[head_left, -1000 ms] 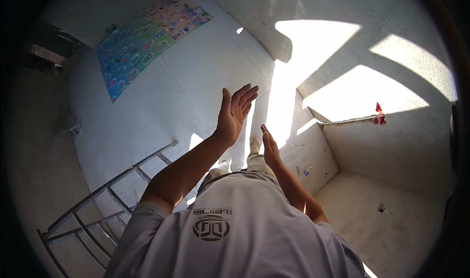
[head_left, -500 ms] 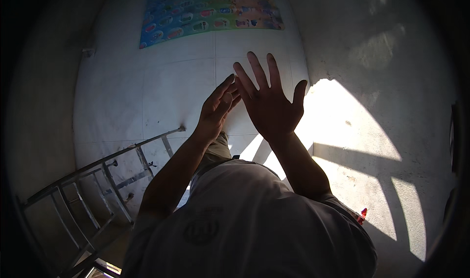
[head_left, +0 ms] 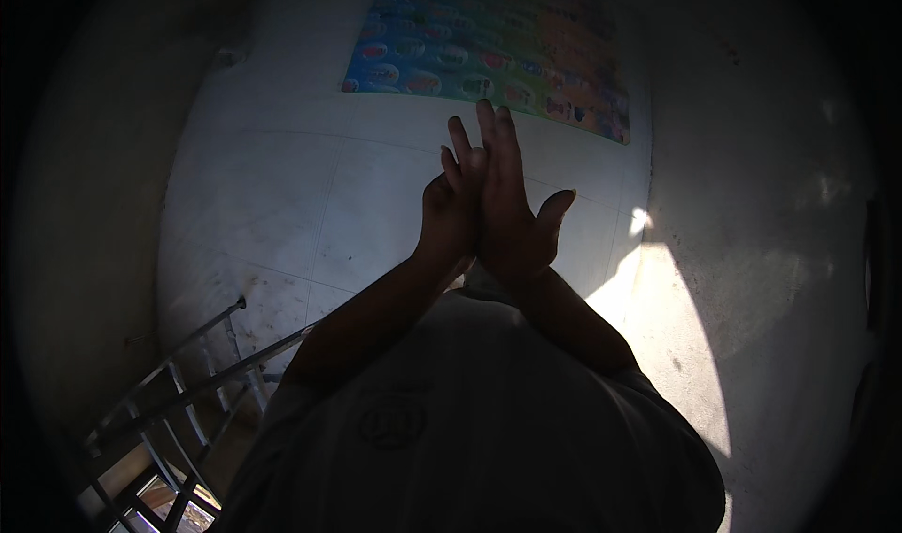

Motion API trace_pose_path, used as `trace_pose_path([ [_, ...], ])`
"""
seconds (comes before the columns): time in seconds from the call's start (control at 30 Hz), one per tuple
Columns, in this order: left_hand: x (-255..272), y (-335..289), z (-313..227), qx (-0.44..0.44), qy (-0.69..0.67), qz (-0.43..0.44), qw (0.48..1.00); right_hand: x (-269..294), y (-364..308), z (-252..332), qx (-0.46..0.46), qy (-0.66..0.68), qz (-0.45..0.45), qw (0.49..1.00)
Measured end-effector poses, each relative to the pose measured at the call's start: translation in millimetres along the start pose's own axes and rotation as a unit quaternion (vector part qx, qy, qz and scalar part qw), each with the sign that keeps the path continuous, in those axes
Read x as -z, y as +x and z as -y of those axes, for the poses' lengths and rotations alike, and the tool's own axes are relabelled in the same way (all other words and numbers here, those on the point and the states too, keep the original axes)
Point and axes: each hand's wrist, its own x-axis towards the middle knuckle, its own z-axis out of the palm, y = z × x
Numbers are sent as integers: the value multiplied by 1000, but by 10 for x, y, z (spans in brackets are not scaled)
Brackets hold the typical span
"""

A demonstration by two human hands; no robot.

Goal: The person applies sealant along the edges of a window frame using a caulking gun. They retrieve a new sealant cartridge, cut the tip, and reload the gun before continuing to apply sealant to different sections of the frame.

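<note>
Both my hands are raised in front of me and touch along their inner sides, dark against the pale wall. My left hand (head_left: pixel 449 216) rests against the side of my right hand (head_left: pixel 515 221). Its thumb lies near the right fingers, and some of its fingers are hidden where the hands overlap. Long fingers of the right hand point upward, close together, while its thumb sticks out to the right. No object shows in either hand.
A colourful picture poster (head_left: pixel 489 49) hangs on the pale tiled wall (head_left: pixel 254 185) ahead. At lower left stands a metal ladder-like frame (head_left: pixel 202 383), with a bright window-like opening (head_left: pixel 174 500) below it. Sunlight (head_left: pixel 672 345) falls on the right wall.
My hands have come together; the right fingers, spread before, are now closer together. The view has shifted, so the poster sits farther right and the metal frame lower. The picture is darker.
</note>
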Motion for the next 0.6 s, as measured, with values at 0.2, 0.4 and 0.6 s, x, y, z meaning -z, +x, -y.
trace_pose_path([
  [0.2,456,1169,-1117,-57,-137,144,978,412,1666,-345,-64,325,37,943],
  [0.4,1153,2043,-2064,-171,-117,-20,978,278,3390,-1074,-148,339,101,924],
  [0.6,2089,2941,-2593,-196,-217,-194,936,-69,4446,-2148,-133,113,219,960],
])
